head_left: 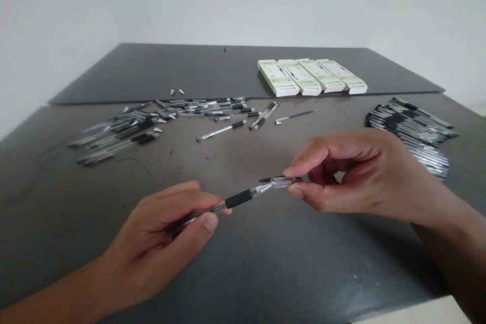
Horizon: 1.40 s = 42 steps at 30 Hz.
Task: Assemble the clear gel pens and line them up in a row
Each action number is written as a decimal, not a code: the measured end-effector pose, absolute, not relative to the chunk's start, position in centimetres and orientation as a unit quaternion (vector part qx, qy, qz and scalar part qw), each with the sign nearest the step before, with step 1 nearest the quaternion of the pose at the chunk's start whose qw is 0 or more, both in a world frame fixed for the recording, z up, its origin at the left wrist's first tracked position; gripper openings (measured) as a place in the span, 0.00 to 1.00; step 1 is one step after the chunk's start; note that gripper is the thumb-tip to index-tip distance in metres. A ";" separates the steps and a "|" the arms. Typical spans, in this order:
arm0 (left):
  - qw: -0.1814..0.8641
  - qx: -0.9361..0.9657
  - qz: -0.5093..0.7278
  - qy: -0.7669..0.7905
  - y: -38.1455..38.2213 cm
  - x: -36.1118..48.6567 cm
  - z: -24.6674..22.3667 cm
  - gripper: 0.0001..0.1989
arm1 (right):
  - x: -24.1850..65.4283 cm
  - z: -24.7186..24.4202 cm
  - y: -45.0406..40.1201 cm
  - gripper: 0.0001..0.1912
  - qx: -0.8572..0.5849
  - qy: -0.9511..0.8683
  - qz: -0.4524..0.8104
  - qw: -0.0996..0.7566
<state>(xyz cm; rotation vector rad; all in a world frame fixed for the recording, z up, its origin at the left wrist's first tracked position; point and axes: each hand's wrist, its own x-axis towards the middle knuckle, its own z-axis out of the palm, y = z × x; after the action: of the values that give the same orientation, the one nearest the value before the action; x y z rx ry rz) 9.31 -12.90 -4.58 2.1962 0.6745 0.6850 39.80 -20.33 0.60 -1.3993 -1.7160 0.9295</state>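
Held between the thumb and fingers of my left hand (167, 243) is a pen (239, 198) with a clear barrel and a black ribbed grip. Its tip points up and to the right. My right hand (349, 172) pinches a clear pen cap (283, 181) with a black clip between thumb and forefinger. The cap's open end meets the pen's tip; whether the tip is inside it, I cannot tell. Both hands are above the dark table, and the pen's rear end is hidden in my left hand.
Loose pens and pen parts (125, 134) lie spread at the left and middle back. A lone refill (296, 117) rests behind my hands. At the right is a pile of pens (412, 124). Several green and white boxes (311, 77) lie side by side on the raised rear board (190, 71).
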 end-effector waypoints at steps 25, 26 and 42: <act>0.380 0.879 0.212 0.196 -12.3 9.5 -4.4 0.10 | 39.0 0.6 -20.1 0.13 -0.480 -0.742 0.313 0.348; 0.377 0.880 0.212 0.195 -12.3 9.5 -4.5 0.10 | 38.9 0.5 -20.1 0.12 -0.476 -0.744 0.310 0.352; 0.354 0.894 0.193 0.198 -12.3 9.5 -4.5 0.12 | 38.6 0.0 -20.0 0.13 -0.491 -0.732 0.314 0.353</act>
<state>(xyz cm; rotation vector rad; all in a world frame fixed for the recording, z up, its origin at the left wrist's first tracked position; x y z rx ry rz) 9.53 -12.27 -4.46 2.3105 0.5121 0.4989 38.57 -20.05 -0.05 -1.2707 -1.8924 0.8133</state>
